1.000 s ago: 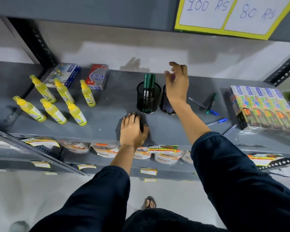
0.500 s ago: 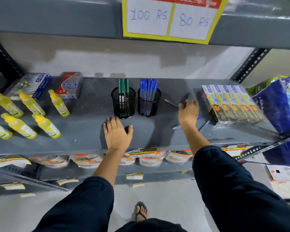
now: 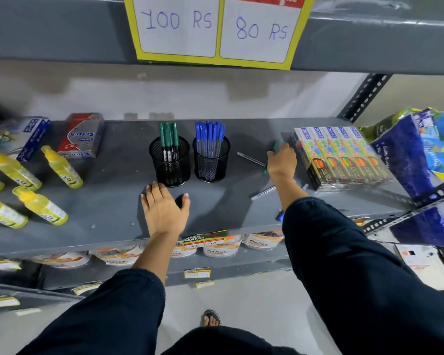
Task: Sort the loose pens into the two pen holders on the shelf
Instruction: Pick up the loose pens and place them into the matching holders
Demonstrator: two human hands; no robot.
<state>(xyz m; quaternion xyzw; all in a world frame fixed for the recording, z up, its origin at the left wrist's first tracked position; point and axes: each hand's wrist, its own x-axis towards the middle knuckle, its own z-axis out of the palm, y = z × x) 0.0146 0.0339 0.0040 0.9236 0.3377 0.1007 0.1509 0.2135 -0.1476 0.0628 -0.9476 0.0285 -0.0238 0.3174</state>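
Two black mesh pen holders stand mid-shelf: the left holder (image 3: pixel 169 163) has green pens, the right holder (image 3: pixel 211 162) has several blue pens. My right hand (image 3: pixel 282 163) is to their right, fingers curled around a loose green pen (image 3: pixel 275 145) lying on the grey shelf (image 3: pixel 100 201). Its ends stick out above and below the hand. Other loose pens lie nearby: one (image 3: pixel 250 159) just left of the hand, one (image 3: pixel 263 192) beside my forearm, a blue one (image 3: pixel 280 216) at my sleeve. My left hand (image 3: pixel 164 208) rests flat on the shelf before the left holder.
Several yellow glue bottles (image 3: pixel 62 167) lie at the left, with two boxes (image 3: pixel 81 135) behind them. A pack of colourful boxes (image 3: pixel 344 157) sits right of my right hand. A blue bag (image 3: pixel 415 162) hangs past the shelf's right end. A price sign (image 3: pixel 215 29) hangs on the shelf above.
My right hand left the blue-pen holder and moved right to the loose pens, then closed its fingers on the green one. The left hand stayed flat on the shelf.
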